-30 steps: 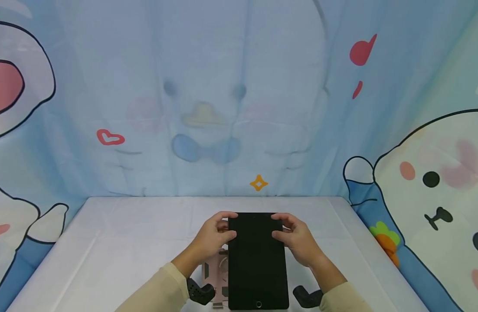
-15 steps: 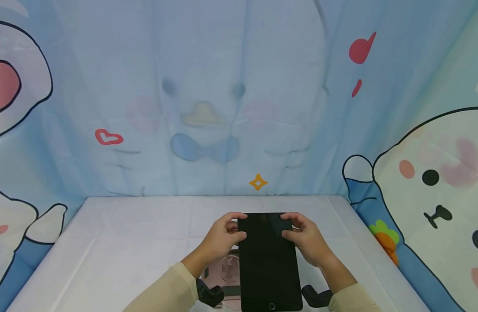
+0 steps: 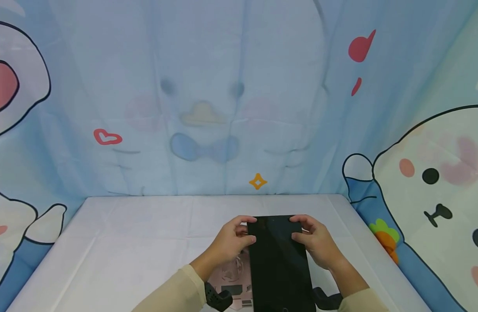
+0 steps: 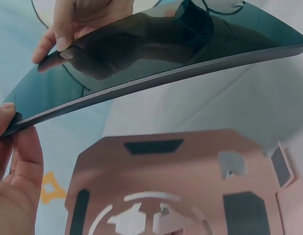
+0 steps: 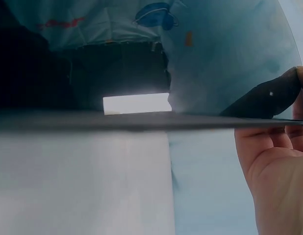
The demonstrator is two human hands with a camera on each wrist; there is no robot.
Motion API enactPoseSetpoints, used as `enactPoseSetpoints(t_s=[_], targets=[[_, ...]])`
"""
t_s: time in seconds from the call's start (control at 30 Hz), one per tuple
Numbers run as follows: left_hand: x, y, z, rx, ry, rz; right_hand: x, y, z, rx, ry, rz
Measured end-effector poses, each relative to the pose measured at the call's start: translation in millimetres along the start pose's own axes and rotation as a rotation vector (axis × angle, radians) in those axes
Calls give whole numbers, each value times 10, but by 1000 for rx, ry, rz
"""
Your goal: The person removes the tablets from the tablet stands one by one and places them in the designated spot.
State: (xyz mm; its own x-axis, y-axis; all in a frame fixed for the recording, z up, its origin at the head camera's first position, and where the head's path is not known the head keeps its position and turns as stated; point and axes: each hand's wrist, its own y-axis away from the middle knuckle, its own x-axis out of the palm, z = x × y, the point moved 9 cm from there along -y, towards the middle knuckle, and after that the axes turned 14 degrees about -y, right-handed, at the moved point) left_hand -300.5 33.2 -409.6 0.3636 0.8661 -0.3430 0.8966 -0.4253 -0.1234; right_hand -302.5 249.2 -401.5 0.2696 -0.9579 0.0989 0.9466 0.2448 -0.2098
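Observation:
Both hands hold a black tablet (image 3: 279, 264), its dark glossy screen facing up and a round home button at the near end. My left hand (image 3: 233, 240) pinches the far left edge, thumb on the screen and fingers beneath. On the far right edge, my right hand (image 3: 319, 240) pinches it the same way. The left wrist view shows the tablet (image 4: 156, 54) held above a flat pink cut-out panel (image 4: 190, 171) with dark patches and curved slots. In the head view the tablet hides much of this pink panel (image 3: 237, 277).
A white cloth covers the table (image 3: 137, 247). Behind it hangs a blue curtain (image 3: 207, 52) with cartoon animals printed on it. Black wrist devices sit near each cuff, such as the one (image 3: 219, 299) at the left wrist.
Both hands and the tablet have moved to the right and slightly nearer. More of the pink panel shows to the tablet's left. The grip looks the same.

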Motion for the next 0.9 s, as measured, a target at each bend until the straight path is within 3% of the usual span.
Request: enactPoseSetpoints(t_s=[0.53,0.9], targets=[[310,-80,3,-59,104,8,-307,156,-22,16,12,-57],[448,-121,-13,-53,70,28,-447,229,-13,22,59,-82]])
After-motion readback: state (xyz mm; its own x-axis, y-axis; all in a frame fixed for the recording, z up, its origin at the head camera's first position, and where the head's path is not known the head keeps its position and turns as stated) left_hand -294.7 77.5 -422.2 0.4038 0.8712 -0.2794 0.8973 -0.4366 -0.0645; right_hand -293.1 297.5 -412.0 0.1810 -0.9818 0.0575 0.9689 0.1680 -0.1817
